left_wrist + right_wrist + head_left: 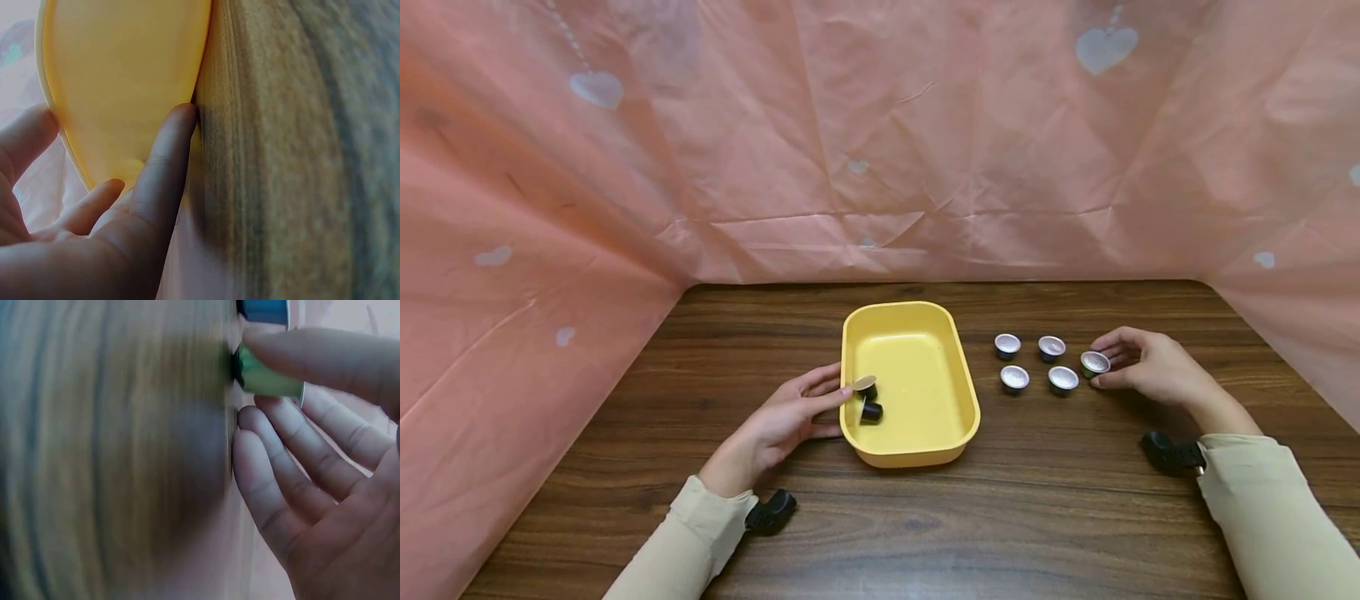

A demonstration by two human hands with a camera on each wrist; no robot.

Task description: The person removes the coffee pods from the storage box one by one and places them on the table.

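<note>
My left hand [790, 412] rests against the left side of a yellow tub [910, 453], thumb at the rim and the other fingers spread along the outer wall. Inside the tub, by that wall, lie two dark coffee capsules; one black capsule [872, 412] is on its side. On the right, my right hand [1146, 367] pinches a green coffee capsule [265, 375] between thumb and fingers, its silvery lid [1095, 362] facing up. Its narrow end is close to the tabletop in the right wrist view.
Several other capsules with silvery lids stand between the tub and my right hand, among them a front capsule [1015, 379] and a back capsule [1052, 347]. The brown wood-grain table [880, 533] backs onto a pink curtain [925, 167] with pale hearts.
</note>
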